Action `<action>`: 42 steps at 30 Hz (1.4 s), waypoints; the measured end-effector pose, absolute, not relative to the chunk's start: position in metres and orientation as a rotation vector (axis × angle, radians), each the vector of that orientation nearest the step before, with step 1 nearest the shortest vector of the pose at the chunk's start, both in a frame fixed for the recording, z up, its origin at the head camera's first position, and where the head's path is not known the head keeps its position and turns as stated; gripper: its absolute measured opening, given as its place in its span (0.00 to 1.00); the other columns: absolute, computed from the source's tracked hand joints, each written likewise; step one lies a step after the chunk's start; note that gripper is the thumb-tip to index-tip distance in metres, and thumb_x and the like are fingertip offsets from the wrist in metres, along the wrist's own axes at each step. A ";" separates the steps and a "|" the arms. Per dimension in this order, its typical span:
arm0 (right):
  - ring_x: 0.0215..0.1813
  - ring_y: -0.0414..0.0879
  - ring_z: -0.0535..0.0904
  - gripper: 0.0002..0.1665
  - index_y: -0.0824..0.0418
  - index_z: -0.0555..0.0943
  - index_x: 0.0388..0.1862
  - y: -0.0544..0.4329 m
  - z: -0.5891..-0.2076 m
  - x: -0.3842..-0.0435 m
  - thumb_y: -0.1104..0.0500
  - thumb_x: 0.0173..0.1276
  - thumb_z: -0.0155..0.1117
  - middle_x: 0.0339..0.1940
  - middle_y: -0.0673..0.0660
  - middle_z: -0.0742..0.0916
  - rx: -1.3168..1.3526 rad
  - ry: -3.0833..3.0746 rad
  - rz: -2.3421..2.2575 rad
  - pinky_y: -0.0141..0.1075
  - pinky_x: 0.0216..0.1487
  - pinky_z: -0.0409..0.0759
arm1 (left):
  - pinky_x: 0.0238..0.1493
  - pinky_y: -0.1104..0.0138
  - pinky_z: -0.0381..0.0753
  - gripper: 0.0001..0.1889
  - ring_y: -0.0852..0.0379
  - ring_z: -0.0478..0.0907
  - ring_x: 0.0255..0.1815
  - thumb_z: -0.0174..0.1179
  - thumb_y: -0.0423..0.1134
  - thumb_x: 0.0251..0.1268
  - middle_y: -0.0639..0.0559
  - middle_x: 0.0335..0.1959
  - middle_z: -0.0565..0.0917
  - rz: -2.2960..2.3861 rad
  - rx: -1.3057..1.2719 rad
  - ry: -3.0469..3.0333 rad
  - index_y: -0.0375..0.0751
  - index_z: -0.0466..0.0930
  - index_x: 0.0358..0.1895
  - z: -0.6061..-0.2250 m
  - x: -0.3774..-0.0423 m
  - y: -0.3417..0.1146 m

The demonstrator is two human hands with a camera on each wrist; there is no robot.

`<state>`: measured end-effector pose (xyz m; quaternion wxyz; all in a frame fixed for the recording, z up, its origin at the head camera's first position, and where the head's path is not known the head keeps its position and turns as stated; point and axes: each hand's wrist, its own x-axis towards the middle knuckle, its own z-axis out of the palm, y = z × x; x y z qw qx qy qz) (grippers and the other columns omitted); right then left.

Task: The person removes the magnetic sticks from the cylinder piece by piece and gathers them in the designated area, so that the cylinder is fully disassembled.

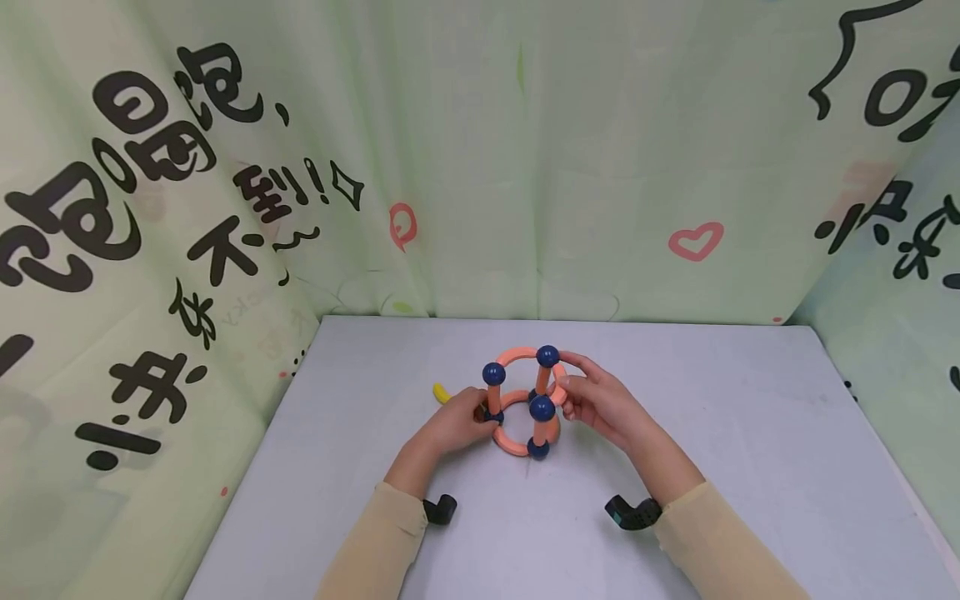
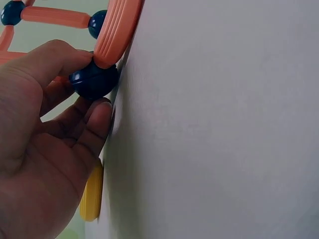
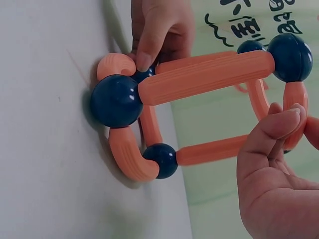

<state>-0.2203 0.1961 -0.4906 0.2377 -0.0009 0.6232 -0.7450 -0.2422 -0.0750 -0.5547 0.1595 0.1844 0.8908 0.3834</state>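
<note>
A toy frame of dark blue balls and orange rods stands on the table. Its base is a ring of curved rods [image 1: 510, 446] joined by balls, with three straight rods rising from it, each topped by a ball [image 1: 542, 408]. My left hand [image 1: 457, 421] grips the low ball [image 2: 93, 79] on the frame's left side, thumb and fingers around it. At the upper right, my right hand [image 1: 603, 404] pinches a curved rod [image 3: 295, 94] between two top balls. Another curved rod [image 1: 517, 353] links the left and back top balls.
A yellow rod [image 1: 441, 392] lies behind my left hand, partly hidden by it. The pale table [image 1: 750, 433] extends around the frame. Printed curtains [image 1: 600, 167] hang at the back and both sides.
</note>
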 end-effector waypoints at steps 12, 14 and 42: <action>0.28 0.42 0.75 0.41 0.44 0.53 0.79 0.192 -0.492 -0.208 0.51 0.73 0.61 0.28 0.49 0.81 0.003 1.740 -2.017 0.30 0.36 0.79 | 0.44 0.62 0.76 0.16 0.55 0.74 0.40 0.65 0.44 0.65 0.55 0.41 0.79 0.997 0.436 2.619 0.48 0.79 0.54 -0.549 -0.247 -0.074; 0.28 0.42 0.75 0.41 0.44 0.53 0.80 0.191 -0.492 -0.206 0.52 0.74 0.60 0.28 0.50 0.81 0.008 1.746 -2.014 0.30 0.36 0.79 | 0.45 0.62 0.76 0.17 0.55 0.74 0.41 0.64 0.44 0.66 0.54 0.42 0.79 0.967 0.459 2.641 0.47 0.79 0.56 -0.548 -0.248 -0.074; 0.29 0.43 0.76 0.41 0.42 0.53 0.79 0.186 -0.493 -0.199 0.54 0.74 0.61 0.32 0.51 0.84 -0.043 1.907 -2.006 0.32 0.37 0.80 | 0.38 0.67 0.79 0.24 0.59 0.76 0.39 0.54 0.55 0.73 0.59 0.49 0.80 1.183 0.606 2.594 0.53 0.74 0.67 -0.488 -0.196 -0.066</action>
